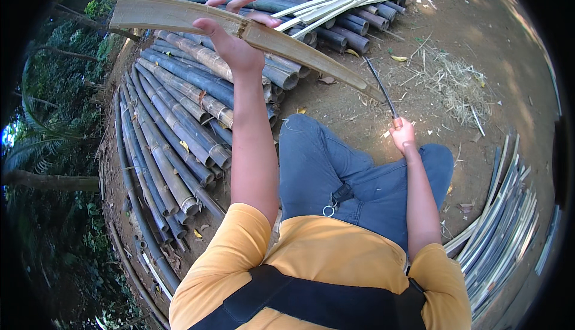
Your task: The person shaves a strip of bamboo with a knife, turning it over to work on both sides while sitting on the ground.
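Raised at the upper left, my left hand (242, 48) supports a long split bamboo strip (311, 60) between its thumb and fingers, which are partly spread. The strip's pale inner side shows, with a node near the hand. It slants down to the right, and its narrow far-right end comes close to the blade in my right hand. That hand (402, 135) is closed around the handle of a long, thin, dark-bladed knife (381, 84), above my right knee. The blade points up and away to the left. Whether blade and strip touch, I cannot tell.
Bamboo poles (179, 132) lie stacked at the left and far side. Pale split strips (353, 6) rest on the far stack. Shavings (455, 81) cover dirt at the right. A bundle of thin slats (497, 234) lies at the lower right. Foliage (48, 108) borders the left.
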A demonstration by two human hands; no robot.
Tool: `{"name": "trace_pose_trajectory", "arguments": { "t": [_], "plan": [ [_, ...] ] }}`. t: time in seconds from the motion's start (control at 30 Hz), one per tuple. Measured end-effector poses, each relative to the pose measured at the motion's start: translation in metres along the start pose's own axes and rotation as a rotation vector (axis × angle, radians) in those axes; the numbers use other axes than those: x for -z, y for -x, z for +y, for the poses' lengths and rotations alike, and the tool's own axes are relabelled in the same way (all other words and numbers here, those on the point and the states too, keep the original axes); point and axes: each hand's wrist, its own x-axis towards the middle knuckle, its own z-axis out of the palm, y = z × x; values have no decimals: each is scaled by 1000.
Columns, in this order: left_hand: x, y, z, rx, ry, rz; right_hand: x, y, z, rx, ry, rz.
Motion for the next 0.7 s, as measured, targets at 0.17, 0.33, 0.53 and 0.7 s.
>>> {"name": "trace_pose_trajectory", "arguments": {
  "t": [0.17,0.33,0.53,0.7],
  "plan": [
    [-15,4,1,5,-95,126,-3,-1,3,16,74,-20],
    [-14,-1,6,-22,-246,189,-5,-5,14,-5,60,-35],
    [-6,0,4,-68,-429,501,-7,-7,12,-14,95,-28],
    [-5,4,4,-97,-413,531,-7,-3,12,42,66,10]
  ]
}}
